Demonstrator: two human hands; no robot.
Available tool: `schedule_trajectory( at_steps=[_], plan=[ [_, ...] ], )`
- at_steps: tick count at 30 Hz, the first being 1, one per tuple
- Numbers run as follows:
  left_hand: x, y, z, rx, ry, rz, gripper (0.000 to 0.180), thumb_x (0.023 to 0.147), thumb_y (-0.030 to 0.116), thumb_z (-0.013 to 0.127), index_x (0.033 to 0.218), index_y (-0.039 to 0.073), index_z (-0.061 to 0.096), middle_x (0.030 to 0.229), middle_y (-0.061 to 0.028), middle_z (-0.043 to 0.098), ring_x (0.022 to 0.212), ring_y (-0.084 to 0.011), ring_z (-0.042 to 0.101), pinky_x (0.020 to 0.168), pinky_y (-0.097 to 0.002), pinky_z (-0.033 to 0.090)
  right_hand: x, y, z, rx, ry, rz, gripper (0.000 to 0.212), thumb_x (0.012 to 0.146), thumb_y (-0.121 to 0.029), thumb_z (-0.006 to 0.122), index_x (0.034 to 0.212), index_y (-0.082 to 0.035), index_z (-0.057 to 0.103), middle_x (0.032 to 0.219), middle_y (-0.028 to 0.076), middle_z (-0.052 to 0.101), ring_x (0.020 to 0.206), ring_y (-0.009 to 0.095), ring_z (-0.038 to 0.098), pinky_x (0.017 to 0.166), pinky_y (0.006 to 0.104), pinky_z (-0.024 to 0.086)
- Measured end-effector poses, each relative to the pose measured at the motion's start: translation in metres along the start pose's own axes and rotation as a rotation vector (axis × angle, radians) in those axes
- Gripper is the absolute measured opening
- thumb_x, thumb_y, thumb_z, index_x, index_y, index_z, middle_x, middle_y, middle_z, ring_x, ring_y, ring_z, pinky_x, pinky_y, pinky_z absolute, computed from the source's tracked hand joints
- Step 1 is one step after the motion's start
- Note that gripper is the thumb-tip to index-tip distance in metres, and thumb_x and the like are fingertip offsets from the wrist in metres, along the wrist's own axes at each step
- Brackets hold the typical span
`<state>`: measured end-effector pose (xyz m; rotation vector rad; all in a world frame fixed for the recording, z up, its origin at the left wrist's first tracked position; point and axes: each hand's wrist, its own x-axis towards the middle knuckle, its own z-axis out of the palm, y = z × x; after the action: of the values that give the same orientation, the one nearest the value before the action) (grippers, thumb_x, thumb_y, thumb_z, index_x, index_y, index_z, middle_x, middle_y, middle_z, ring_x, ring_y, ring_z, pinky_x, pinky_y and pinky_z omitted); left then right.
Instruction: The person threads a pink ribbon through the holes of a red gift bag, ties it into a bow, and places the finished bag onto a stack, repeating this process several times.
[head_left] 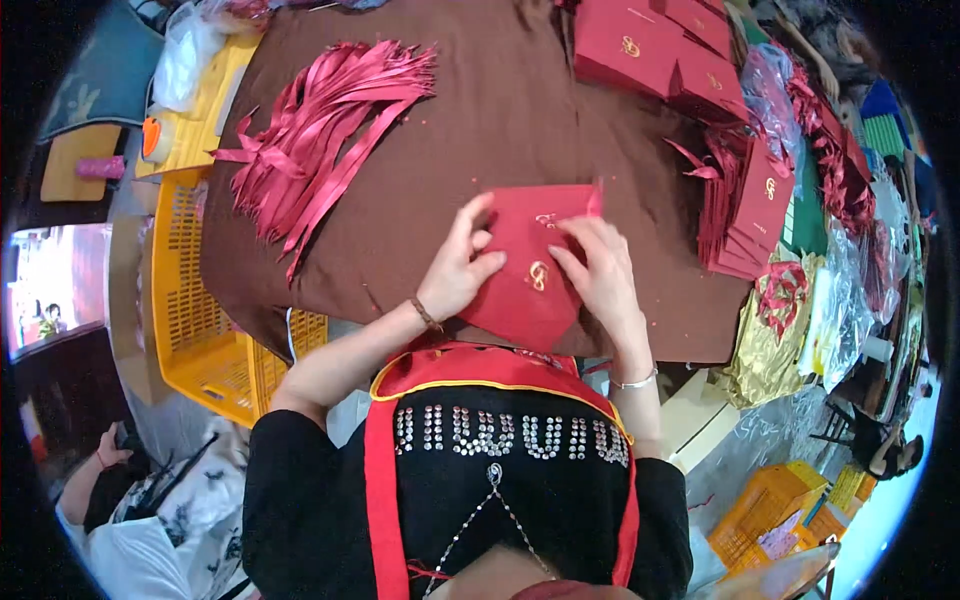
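Flat red paper bags [520, 300] with gold emblems lie before me at the table's near edge; two emblems show, one above the other. My left hand [465, 260] grips the left side, thumb on top and fingers curled at the edge. On the right side, my right hand [600, 265] is bent over the upper emblem, thumb and fingertips closed on the bag. Whether a ribbon sits between those fingertips is hidden. A short dark red strip stands at the upper right corner. To the far left spreads a bundle of loose red satin ribbons [335, 140].
The brown cloth-covered table [490, 110] carries stacks of red bags [640, 50] at the far right. Nearer, more bags with ribbons [745, 205] lean together. A yellow plastic crate [185, 300] stands left, beside an orange-and-white tape roll [155, 138]. Another person [140, 510] is at lower left.
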<state>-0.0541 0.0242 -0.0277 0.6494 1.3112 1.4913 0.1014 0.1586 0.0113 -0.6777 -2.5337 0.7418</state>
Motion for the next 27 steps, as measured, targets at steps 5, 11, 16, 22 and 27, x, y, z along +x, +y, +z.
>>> schedule_trajectory(
  at_steps=[5, 11, 16, 22, 27],
  plan=[
    [-0.02, -0.009, 0.007, 0.322, -0.056, 0.001, 0.068, 0.081, -0.004, 0.056, 0.14, 0.006, 0.024, 0.142, -0.0119, 0.031, 0.117, -0.0202, 0.048, 0.095, -0.0326, 0.04, -0.009, 0.005, 0.005, -0.146, 0.076, 0.145, 0.024, 0.078, -0.017, 0.067, 0.099, -0.007, 0.064, 0.09, 0.011, 0.054, 0.088, 0.028, 0.054, 0.078, 0.0381, 0.043],
    [-0.026, 0.005, 0.004, 0.644, -0.011, 0.066, 0.054, 0.084, 0.014, 0.059, 0.133, 0.01, 0.037, 0.122, -0.0165, 0.054, 0.095, -0.0305, 0.061, 0.084, -0.0358, 0.048, -0.008, -0.017, -0.006, -0.707, 0.196, -0.062, 0.02, 0.081, -0.023, 0.064, 0.097, -0.012, 0.065, 0.1, 0.005, 0.055, 0.095, 0.023, 0.052, 0.081, 0.0374, 0.038],
    [0.046, 0.048, -0.052, 1.451, 0.356, 0.642, 0.016, 0.084, 0.025, 0.055, 0.088, 0.011, 0.06, 0.08, -0.0099, 0.058, 0.076, -0.0279, 0.055, 0.064, -0.0409, 0.041, -0.029, -0.007, 0.019, -0.434, 0.006, -0.004, 0.019, 0.082, -0.024, 0.062, 0.097, -0.012, 0.065, 0.1, 0.003, 0.055, 0.094, 0.021, 0.05, 0.082, 0.0376, 0.035],
    [0.125, 0.046, -0.134, 1.853, 0.762, 0.486, 0.018, 0.081, 0.03, 0.058, 0.085, 0.013, 0.063, 0.086, -0.0043, 0.058, 0.085, -0.0236, 0.056, 0.075, -0.0427, 0.037, -0.032, -0.017, 0.023, -0.392, 0.021, -0.016, 0.023, 0.079, -0.023, 0.066, 0.097, -0.009, 0.064, 0.093, 0.004, 0.057, 0.088, 0.022, 0.053, 0.077, 0.0356, 0.037],
    [0.117, 0.036, -0.134, 1.859, 0.643, 0.504, 0.013, 0.079, 0.027, 0.061, 0.083, 0.014, 0.061, 0.081, -0.0024, 0.056, 0.081, -0.0213, 0.056, 0.07, -0.0393, 0.036, -0.031, -0.012, 0.024, -0.307, 0.018, -0.014, 0.024, 0.079, -0.021, 0.065, 0.099, -0.008, 0.062, 0.091, 0.005, 0.057, 0.087, 0.023, 0.054, 0.075, 0.0363, 0.038]
  ],
)
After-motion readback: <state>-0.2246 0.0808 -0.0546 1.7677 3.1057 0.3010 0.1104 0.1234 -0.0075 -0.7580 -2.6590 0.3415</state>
